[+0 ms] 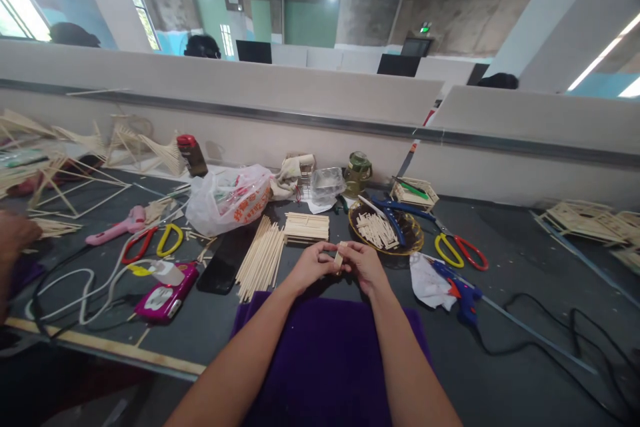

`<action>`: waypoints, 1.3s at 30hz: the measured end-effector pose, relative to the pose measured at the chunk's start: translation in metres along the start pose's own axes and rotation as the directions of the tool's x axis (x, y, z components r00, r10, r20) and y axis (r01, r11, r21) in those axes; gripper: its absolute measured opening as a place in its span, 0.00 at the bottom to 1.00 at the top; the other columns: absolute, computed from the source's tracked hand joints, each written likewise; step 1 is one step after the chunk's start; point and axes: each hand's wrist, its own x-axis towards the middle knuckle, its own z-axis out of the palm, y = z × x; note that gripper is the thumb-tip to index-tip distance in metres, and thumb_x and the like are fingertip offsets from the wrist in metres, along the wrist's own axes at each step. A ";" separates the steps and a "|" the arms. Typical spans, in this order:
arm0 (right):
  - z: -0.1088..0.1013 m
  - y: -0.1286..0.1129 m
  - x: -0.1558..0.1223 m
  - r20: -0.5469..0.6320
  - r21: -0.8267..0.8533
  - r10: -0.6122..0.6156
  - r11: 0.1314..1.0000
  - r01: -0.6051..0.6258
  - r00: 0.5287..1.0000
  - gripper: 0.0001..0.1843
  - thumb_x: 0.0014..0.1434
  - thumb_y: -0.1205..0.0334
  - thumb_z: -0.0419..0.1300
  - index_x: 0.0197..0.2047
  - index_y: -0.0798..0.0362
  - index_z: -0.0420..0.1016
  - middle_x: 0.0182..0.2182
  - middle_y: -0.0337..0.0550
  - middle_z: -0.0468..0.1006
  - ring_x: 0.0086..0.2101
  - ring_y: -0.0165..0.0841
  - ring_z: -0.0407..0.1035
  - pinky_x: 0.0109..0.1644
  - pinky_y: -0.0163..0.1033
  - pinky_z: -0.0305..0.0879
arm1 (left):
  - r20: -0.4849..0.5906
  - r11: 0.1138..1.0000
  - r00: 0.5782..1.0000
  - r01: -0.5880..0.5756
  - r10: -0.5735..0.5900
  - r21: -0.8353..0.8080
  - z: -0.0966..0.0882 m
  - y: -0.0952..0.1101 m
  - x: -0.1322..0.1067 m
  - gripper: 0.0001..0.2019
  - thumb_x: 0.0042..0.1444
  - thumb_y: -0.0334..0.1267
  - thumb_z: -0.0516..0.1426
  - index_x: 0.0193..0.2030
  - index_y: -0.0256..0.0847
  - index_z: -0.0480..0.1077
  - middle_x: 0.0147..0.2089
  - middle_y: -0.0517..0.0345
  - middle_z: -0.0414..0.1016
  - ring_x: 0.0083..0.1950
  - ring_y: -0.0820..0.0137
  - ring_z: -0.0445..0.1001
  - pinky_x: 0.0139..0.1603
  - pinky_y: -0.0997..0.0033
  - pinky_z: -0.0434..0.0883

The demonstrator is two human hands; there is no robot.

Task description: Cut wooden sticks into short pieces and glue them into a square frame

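Shows at the left edge of the frame a co-worker's hand (17,230), blurred, near an open framework (75,185) of slim pale rods. Has in the left part of the frame a pink glue gun (119,225), then red-and-yellow scissors (171,240), with a magenta box (165,297) just below and a black phone (220,265) farther along, lying flat. Comes next, left of centre, to a fan of sticks (261,259): long, straight, pale cream, roughly parallel, with uneven lower ends. Shows beside it a low stick stack (307,227), rectangular, with top sticks laid side by side, crosswise to the fan. Just below, near the centre of the frame, pinches a short wooden piece (339,258) in the left hand (314,267), with thumb and fingers drawn in narrow around it. Holds this piece above the upper edge of a purple cloth (330,360): pale like the sticks, narrow, straight-sided, slightly tilted, too covered by fingers to tell whether single or built of several. Grips it from the other side with the right hand (364,265), likewise closed in at the fingertips. Shows to the right a woven basket (419,240) of short sticks (376,232), then a second pair of scissors (460,252) and a blue glue gun (467,300) beside crumpled paper (429,285). Ends at the right edge with stick frames (585,220), pale and many-sided.
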 end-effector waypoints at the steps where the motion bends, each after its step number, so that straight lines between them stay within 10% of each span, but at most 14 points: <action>1: -0.001 0.001 0.001 -0.006 0.016 0.009 1.000 -0.008 1.000 0.18 0.40 0.52 0.69 0.29 0.57 0.75 0.18 0.36 0.71 0.16 0.23 0.62 0.17 0.29 0.57 | 0.013 1.000 1.000 0.009 -0.009 -0.012 -0.001 0.000 0.000 0.27 0.40 0.37 0.66 0.48 0.34 0.66 0.31 0.51 0.80 0.32 0.65 0.78 0.39 0.67 0.71; 10: -0.004 0.002 0.004 -0.037 0.103 0.043 0.994 -0.039 0.998 0.18 0.38 0.53 0.71 0.28 0.57 0.73 0.19 0.35 0.71 0.14 0.22 0.60 0.15 0.28 0.58 | 0.059 0.986 0.996 0.073 -0.065 -0.151 -0.002 0.007 -0.003 0.32 0.46 0.37 0.65 0.56 0.33 0.59 0.36 0.44 0.80 0.35 0.60 0.80 0.47 0.57 0.71; 19: -0.003 -0.002 0.001 -0.035 0.093 0.005 0.996 -0.002 0.999 0.17 0.40 0.54 0.71 0.30 0.56 0.74 0.18 0.32 0.69 0.17 0.21 0.60 0.16 0.26 0.57 | -0.057 0.997 0.997 -0.057 0.054 -0.044 0.003 0.001 -0.001 0.30 0.36 0.41 0.69 0.47 0.34 0.66 0.26 0.56 0.77 0.27 0.68 0.76 0.35 0.68 0.71; 39: -0.028 -0.016 -0.012 0.142 -0.437 0.102 0.899 -0.030 0.985 0.16 0.46 0.50 0.64 0.29 0.56 0.71 0.15 0.32 0.67 0.15 0.21 0.55 0.17 0.28 0.47 | -0.095 0.961 0.995 -0.014 0.041 0.275 -0.011 0.007 -0.005 0.08 0.40 0.35 0.62 0.29 0.34 0.72 0.22 0.59 0.74 0.24 0.73 0.71 0.27 0.75 0.64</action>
